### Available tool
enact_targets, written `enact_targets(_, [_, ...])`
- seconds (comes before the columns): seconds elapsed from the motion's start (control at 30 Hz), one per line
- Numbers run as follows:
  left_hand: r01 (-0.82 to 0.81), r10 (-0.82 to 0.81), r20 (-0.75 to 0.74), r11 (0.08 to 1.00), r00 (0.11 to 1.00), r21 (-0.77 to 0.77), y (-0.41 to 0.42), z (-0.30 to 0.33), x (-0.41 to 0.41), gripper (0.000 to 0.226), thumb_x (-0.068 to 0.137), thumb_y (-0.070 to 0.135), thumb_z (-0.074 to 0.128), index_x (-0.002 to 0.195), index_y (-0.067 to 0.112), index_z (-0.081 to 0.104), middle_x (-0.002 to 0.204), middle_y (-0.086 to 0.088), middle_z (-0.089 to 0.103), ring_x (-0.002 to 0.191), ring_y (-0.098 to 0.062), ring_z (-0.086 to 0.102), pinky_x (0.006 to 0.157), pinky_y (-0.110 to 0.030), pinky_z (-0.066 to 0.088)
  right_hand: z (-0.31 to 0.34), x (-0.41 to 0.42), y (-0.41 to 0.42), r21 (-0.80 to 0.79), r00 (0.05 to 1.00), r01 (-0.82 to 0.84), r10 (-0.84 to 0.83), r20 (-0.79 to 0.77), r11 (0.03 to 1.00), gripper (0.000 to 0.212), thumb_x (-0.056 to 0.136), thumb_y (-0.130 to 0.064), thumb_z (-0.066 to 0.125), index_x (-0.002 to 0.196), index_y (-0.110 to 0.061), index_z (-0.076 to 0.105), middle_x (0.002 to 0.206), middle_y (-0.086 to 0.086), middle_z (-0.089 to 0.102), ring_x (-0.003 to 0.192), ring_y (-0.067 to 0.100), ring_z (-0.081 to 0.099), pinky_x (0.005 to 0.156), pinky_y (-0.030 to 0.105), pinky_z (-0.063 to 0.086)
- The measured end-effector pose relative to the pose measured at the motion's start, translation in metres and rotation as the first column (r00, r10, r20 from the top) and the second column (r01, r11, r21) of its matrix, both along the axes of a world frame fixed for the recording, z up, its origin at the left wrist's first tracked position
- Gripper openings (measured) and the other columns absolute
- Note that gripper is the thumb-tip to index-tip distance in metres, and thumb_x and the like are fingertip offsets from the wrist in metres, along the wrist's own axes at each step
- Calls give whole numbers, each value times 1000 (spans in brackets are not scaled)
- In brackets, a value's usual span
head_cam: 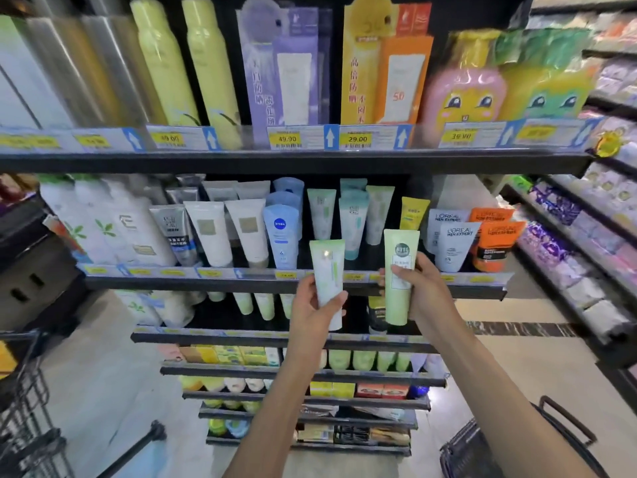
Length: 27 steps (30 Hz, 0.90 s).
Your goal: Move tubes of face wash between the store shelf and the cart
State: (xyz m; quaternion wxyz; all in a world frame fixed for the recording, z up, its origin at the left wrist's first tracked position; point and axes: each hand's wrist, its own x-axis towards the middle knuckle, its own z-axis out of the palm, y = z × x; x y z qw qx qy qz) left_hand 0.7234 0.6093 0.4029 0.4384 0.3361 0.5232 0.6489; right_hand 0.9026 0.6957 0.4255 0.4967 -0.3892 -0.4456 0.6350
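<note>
left hand [312, 310] grips pale tube [327, 270] | right hand [425, 291] grips green tube [400, 267] | shelf [206, 281]: NIVEA, L'OREAL MEN EXPERT

The middle shelf [296, 282] is packed with tubes standing side by side. A dark gap [374, 257] sits at the front, between the blue tube [282, 236] and the grey tube [451, 246]. More tubes stand behind the gap. The top shelf [293, 160] hangs just over the tube tops. Both hands are full, one tube each.
</note>
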Motion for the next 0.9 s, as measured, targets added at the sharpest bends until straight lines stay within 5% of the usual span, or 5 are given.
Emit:
enact_targets(0.53, [5, 43, -399, 993, 916, 118, 93, 45, 45, 44, 90, 30, 78, 127, 33, 54, 120, 12, 68, 106, 1, 66, 88, -22, 56, -12, 23, 9, 16, 988, 97, -94, -119, 995, 41, 93, -1, 64, 132, -12, 61, 114, 24, 71, 92, 34, 71, 76, 42, 58])
enact_targets(0.9, [-172, 89, -699, 984, 710, -49, 143, 25, 69, 33, 83, 31, 83, 104, 19, 62, 102, 1, 72, 97, -22, 69, 81, -41, 59, -18, 46, 0, 22, 987, 120, -117, -106, 993, 35, 94, 0, 65, 126, -13, 63, 107, 17, 71, 87, 36, 68, 77, 43, 55])
